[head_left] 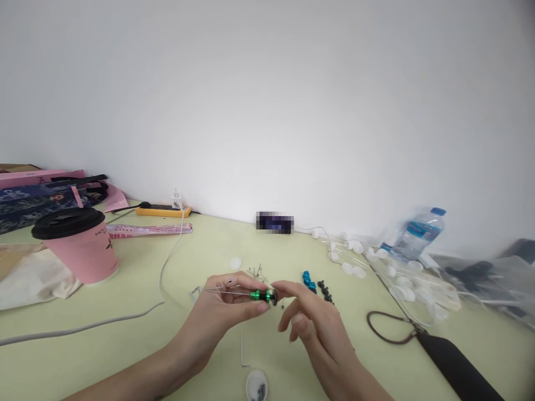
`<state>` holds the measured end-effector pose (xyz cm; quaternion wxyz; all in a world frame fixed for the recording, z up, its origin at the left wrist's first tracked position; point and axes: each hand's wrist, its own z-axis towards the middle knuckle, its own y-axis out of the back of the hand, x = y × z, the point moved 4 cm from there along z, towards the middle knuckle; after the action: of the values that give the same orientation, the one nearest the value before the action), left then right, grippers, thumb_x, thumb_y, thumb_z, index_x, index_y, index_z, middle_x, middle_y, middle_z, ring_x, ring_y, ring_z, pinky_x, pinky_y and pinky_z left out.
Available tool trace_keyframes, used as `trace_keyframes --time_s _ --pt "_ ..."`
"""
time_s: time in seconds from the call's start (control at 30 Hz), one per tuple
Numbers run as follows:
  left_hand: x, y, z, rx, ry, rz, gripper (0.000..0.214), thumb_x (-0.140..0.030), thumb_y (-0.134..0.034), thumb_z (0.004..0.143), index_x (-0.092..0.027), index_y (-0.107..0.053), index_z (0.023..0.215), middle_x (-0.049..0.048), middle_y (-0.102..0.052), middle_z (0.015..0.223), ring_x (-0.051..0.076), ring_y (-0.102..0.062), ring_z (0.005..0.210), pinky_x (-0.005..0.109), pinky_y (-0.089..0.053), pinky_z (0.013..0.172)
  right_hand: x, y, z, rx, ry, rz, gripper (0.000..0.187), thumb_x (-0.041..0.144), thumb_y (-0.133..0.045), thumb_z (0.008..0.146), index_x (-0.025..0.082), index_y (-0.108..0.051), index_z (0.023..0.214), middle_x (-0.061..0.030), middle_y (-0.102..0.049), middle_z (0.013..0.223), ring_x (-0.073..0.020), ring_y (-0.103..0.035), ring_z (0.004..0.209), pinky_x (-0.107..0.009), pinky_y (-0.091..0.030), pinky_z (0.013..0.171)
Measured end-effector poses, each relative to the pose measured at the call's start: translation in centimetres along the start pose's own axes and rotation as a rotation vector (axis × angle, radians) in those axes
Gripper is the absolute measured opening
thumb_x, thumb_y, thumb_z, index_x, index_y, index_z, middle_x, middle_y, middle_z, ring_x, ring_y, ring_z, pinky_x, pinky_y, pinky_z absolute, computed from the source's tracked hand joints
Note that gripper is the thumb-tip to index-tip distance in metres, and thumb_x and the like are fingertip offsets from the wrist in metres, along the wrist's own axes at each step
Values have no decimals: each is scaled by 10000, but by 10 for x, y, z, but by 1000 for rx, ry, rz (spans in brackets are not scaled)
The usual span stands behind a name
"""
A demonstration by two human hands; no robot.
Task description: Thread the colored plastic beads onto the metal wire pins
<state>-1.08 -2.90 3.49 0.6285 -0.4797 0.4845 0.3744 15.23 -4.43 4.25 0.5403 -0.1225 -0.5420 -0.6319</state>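
My left hand [225, 314] pinches a small screwdriver [251, 293] with a green and black handle, its thin metal shaft pointing left. My right hand [307, 317] is beside it, index fingertip touching the black end cap of the handle, the other fingers loosely curled and apart. Both hands hover above the pale green table [137, 345]. Small blue parts [309, 280] and black parts [325, 291] lie just beyond my right hand. Several thin metal pins [256, 272] lie behind the screwdriver. A hex key [243, 352] rests on the table below my hands, next to a small white dish [256, 386] of dark bits.
A pink lidded cup [79, 242] stands at the left on a cloth bag. A white cable [125, 317] crosses the table. A yellow power strip [163, 210] lies by the wall. White caps and tubes [376, 267], a water bottle [416, 234] and a dark strap [418, 334] are at the right.
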Motion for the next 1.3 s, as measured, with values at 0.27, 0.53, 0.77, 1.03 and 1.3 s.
trace_keyframes --time_s 0.27,0.53,0.77,1.03,1.3 --pt "-3 7 3 -31 12 -24 155 -200 -745 679 -180 -690 822 33 -705 825 169 -624 820 282 -452 785 1 -4 4 26 -46 126 290 366 -338 955 274 -496 1180 -24 -602 950 -115 -579 671 -224 -476 566" --pt "-3 1 10 10 77 -120 165 -197 -734 693 -172 -672 843 31 -692 789 160 -610 805 298 -422 817 5 -6 6 70 -117 242 344 396 -309 959 224 -570 1104 -33 -605 856 -120 -581 655 -214 -471 518" --pt "-6 -6 9 77 86 -129 171 -181 -730 695 -173 -680 858 45 -687 854 209 -626 891 335 -421 870 2 1 4 -39 -90 182 346 400 -332 949 264 -439 1248 -43 -584 965 -121 -588 657 -234 -487 549" --pt "-4 1 1 70 49 -46 164 -157 -737 685 -184 -695 841 36 -646 894 202 -612 899 325 -454 850 5 3 -1 -51 38 -19 372 431 -311 943 292 -440 1264 -48 -604 1019 -152 -589 737 -279 -479 655" --pt "-15 1 -3 81 -63 -16 163 -122 -742 667 -193 -703 808 22 -619 868 208 -639 862 330 -523 782 11 0 -3 -7 -10 141 391 418 -296 953 264 -458 1274 -47 -621 955 -135 -587 667 -249 -492 582"
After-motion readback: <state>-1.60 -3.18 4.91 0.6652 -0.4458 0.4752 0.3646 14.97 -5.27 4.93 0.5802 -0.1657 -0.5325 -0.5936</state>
